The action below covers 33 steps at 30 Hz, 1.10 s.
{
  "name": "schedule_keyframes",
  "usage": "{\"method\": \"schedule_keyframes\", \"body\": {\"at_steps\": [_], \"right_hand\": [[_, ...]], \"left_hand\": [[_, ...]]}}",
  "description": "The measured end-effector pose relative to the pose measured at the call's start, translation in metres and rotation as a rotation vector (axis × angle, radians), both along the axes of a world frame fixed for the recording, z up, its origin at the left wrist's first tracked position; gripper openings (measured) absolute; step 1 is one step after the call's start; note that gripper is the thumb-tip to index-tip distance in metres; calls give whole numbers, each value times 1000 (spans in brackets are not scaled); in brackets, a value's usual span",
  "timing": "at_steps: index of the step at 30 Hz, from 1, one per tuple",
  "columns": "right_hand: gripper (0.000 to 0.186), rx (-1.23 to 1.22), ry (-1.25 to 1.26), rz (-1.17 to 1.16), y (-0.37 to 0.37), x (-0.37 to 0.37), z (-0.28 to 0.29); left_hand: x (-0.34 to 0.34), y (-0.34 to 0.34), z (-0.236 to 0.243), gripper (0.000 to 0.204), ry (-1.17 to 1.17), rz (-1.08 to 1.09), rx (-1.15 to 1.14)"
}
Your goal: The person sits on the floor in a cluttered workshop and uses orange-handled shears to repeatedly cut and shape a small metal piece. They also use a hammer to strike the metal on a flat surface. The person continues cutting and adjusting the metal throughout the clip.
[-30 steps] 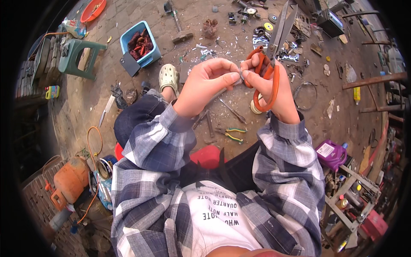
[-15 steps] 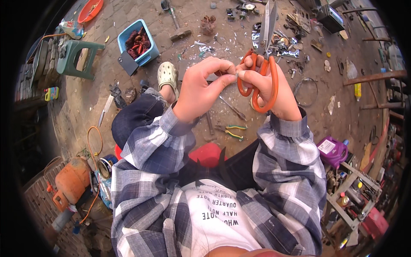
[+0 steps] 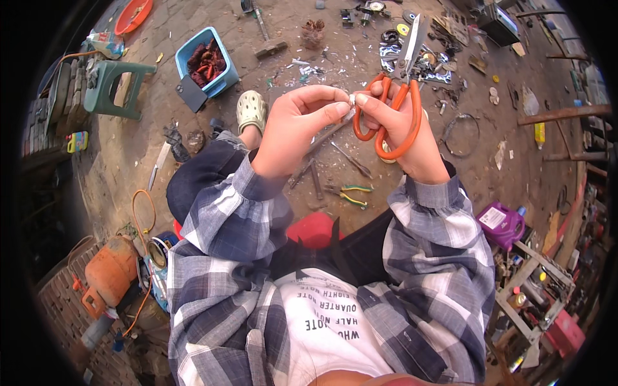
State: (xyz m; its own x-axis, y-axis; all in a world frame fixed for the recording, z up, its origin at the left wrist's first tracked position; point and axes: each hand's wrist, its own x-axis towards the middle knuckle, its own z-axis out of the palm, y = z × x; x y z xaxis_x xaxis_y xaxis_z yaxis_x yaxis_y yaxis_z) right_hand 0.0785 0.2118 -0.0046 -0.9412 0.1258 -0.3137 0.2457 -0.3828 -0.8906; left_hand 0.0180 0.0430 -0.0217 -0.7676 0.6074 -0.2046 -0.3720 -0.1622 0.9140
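Just above the middle, my left hand [image 3: 293,128] pinches a small pale, silvery piece [image 3: 351,103] between thumb and fingers; what it is, I cannot make out. My right hand [image 3: 407,138] meets it from the right, thumb and finger at the same piece, while also holding large scissors [image 3: 407,55] with orange loop handles, blades pointing up and away from me. Below my hands on the ground lie pliers with yellow-green handles [image 3: 354,192] and a long metal tool [image 3: 349,159].
A blue bin of dark red contents [image 3: 226,80], a green stool [image 3: 116,93] and a knife [image 3: 156,168] are on the left, above an orange gas cylinder [image 3: 109,270]. Scattered metal parts [image 3: 438,74], rusty bars [image 3: 560,116] and a purple jug [image 3: 499,225] are on the right.
Both hands have shifted slightly left. The scissor blades have tilted and come slightly down. The pale piece at my fingertips shows more clearly.
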Motion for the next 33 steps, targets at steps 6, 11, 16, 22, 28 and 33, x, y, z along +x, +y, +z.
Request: {"method": "schedule_keyframes", "body": {"at_steps": [6, 11, 16, 22, 28, 33], "right_hand": [[53, 900, 250, -90, -12, -1, 2], [58, 1282, 378, -29, -22, -2, -8], [58, 1355, 398, -41, -27, -3, -9], [63, 1390, 393, -50, -28, -4, -10], [64, 1428, 393, -65, -27, -4, -10], [63, 1391, 390, -59, -27, -4, -10]], "left_hand": [[-4, 2, 1, 16, -60, 246, 138], [-3, 1, 2, 14, 81, 397, 142], [1, 2, 5, 15, 147, 421, 97], [3, 2, 5, 18, 173, 441, 81], [4, 3, 8, 18, 190, 452, 50], [3, 1, 6, 19, 185, 433, 65]]}}
